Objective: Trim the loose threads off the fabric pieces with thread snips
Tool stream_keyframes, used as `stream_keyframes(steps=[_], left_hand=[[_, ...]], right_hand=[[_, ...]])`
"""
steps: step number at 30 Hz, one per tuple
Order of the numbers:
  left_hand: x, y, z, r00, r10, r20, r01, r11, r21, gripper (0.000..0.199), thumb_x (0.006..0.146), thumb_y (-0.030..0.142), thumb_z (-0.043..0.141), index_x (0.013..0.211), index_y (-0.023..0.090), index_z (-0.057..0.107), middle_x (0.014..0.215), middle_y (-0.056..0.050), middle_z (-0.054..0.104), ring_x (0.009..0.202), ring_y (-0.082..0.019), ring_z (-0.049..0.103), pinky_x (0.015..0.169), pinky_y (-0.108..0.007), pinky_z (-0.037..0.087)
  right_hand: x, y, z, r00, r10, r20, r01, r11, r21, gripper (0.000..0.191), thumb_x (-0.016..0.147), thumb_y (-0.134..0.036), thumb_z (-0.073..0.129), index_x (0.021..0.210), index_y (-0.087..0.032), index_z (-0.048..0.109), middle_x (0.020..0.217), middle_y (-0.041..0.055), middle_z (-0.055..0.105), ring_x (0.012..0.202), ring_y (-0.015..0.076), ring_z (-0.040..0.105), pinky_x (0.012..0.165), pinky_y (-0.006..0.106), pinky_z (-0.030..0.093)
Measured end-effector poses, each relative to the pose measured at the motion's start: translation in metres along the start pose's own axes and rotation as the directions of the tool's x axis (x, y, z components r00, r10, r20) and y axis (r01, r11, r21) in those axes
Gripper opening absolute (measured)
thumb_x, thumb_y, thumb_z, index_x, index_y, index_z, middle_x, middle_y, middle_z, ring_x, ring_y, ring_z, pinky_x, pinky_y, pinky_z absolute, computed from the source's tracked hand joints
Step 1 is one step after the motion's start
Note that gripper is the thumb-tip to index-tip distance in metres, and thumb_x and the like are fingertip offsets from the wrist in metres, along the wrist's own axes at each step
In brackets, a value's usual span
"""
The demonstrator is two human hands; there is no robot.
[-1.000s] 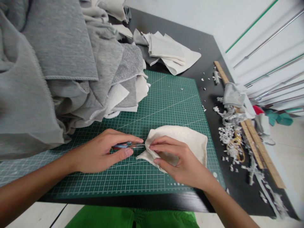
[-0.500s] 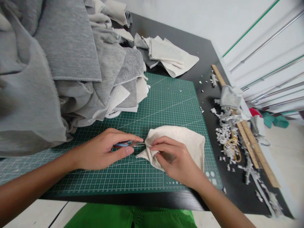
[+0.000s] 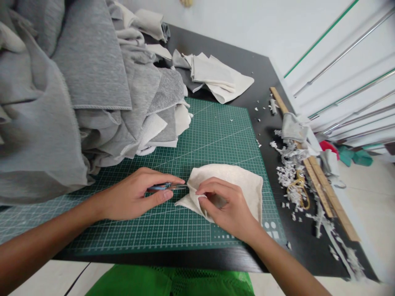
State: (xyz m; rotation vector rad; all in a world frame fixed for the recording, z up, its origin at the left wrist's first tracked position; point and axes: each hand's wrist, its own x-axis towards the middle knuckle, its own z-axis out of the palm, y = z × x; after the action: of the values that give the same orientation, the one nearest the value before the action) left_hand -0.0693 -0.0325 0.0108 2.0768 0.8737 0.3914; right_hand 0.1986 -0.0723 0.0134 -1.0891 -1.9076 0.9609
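Between the thumb and forefinger of my left hand (image 3: 135, 195) is a pair of thread snips (image 3: 163, 187) with a blue handle. Their metal tips point right and reach the left edge of a cream fabric piece (image 3: 236, 181). My right hand (image 3: 228, 207) pinches a fold of this fabric close to the snip tips. The rest of the fabric lies flat on the green cutting mat (image 3: 222, 139), with one narrow corner sticking out to the left below the snips. My right fingers hide part of the gathered fold.
A big heap of grey fabric (image 3: 95, 61) covers the mat's left and far side. Folded cream pieces (image 3: 216, 76) lie behind the mat. Along the right are wooden rulers (image 3: 333, 197), fabric scraps (image 3: 286, 176) and gold-handled scissors (image 3: 299, 189). The black table's edge (image 3: 160, 261) is close to me.
The view has shifted slightly, so the surroundings sit a little lower and further left. Both hands keep nearly the same pose, the snips still at the fabric edge.
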Motion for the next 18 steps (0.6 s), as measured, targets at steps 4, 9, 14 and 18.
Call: stream_keyframes(steps=[4,9,14,18], left_hand=[[0.0004,0.0004,-0.0003,1.000,-0.009,0.004,0.009,1.000,-0.002,0.034,0.105,0.041,0.050,0.135,0.030,0.065,0.099,0.003,0.076,0.084,-0.015,0.070,0.078,-0.026,0.048],[0.0020,0.0012,-0.0003,1.000,-0.002,0.014,0.002,1.000,-0.005,0.034,0.105,0.039,0.051,0.135,0.029,0.064,0.103,0.002,0.077,0.086,-0.015,0.070,0.079,-0.025,0.048],[0.0024,0.0017,-0.0002,1.000,-0.009,0.018,0.009,1.000,0.008,0.034,0.104,0.039,0.051,0.134,0.028,0.065,0.098,0.002,0.077,0.082,-0.015,0.070,0.076,-0.025,0.048],[0.0020,0.0023,0.0001,1.000,-0.020,0.018,0.019,1.000,0.020,0.036,0.105,0.041,0.050,0.134,0.027,0.066,0.105,0.000,0.078,0.087,-0.016,0.070,0.079,-0.026,0.048]], right_hand=[[-0.0011,0.0006,0.0005,0.999,-0.041,-0.013,0.041,0.999,-0.003,0.019,0.089,-0.005,0.062,0.095,-0.019,0.073,0.092,0.0033,0.076,0.084,0.0137,0.072,0.077,0.026,0.058],[-0.0028,-0.0031,0.0015,0.996,-0.087,-0.026,0.087,0.996,0.000,0.021,0.089,-0.005,0.059,0.098,-0.019,0.073,0.088,0.0037,0.076,0.078,0.0140,0.072,0.072,0.027,0.059],[-0.0036,-0.0037,0.0056,0.995,-0.098,-0.031,0.098,0.995,-0.008,0.015,0.091,-0.010,0.061,0.091,-0.019,0.073,0.084,0.0034,0.073,0.076,0.0143,0.069,0.069,0.027,0.057],[-0.0057,0.0000,0.0100,0.993,-0.117,0.032,0.119,0.991,-0.062,0.013,0.092,-0.010,0.062,0.094,-0.019,0.071,0.089,0.0045,0.074,0.081,0.0156,0.070,0.075,0.029,0.059]])
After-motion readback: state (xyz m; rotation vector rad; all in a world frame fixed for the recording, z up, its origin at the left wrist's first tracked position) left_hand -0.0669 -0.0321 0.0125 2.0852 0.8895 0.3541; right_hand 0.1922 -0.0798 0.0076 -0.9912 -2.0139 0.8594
